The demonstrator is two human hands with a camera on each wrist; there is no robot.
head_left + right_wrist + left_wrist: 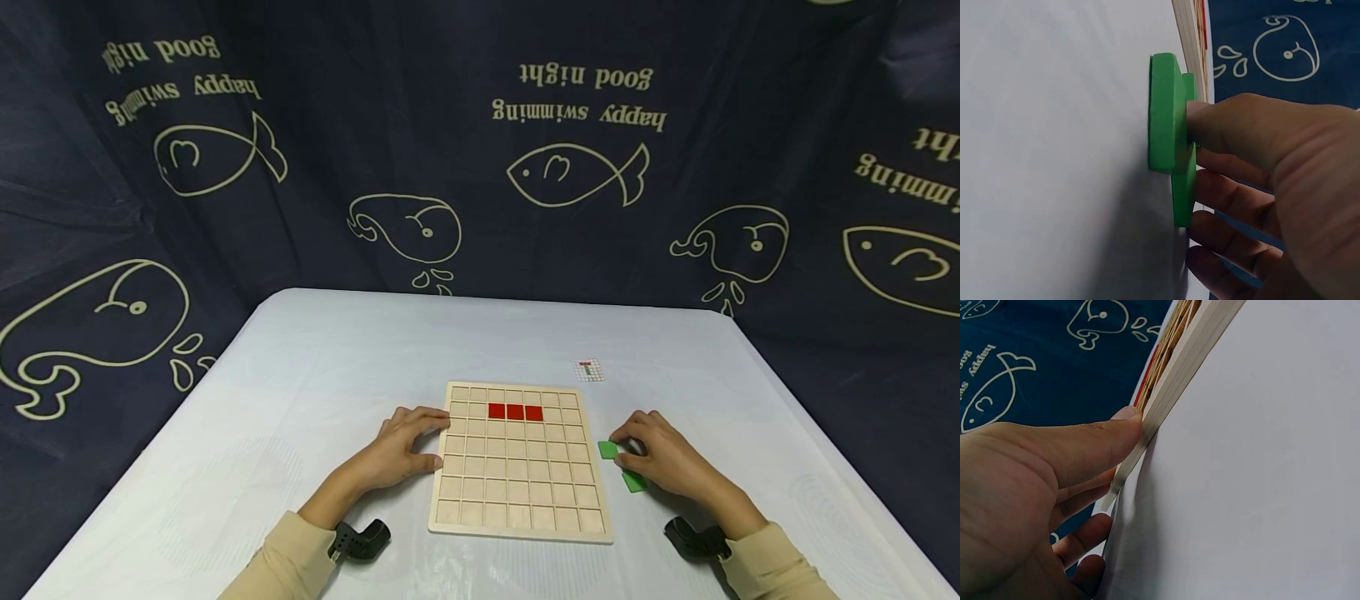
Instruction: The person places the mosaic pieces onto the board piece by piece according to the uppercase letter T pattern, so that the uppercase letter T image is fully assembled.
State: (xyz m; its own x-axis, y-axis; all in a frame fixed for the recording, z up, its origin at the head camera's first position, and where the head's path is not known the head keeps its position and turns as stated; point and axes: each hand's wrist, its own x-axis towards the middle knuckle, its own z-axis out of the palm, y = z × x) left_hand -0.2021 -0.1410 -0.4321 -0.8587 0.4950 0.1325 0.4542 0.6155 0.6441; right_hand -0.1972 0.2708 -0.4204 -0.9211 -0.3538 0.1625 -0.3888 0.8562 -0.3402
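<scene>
Spread left hand (393,448) touches wooden grid board (517,492); right hand (663,452) curves over green tiles (1165,112), grip unclear; three red tiles (515,412) inset

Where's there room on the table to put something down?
The white table is bare left of the left hand, and beyond the wooden board, left of the little card. It's crowded right of the board, with the right hand at the green tiles.

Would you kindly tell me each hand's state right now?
Left hand: open, touching the grid board.
Right hand: at the green tiles; whether it grips one cannot be told.
</scene>
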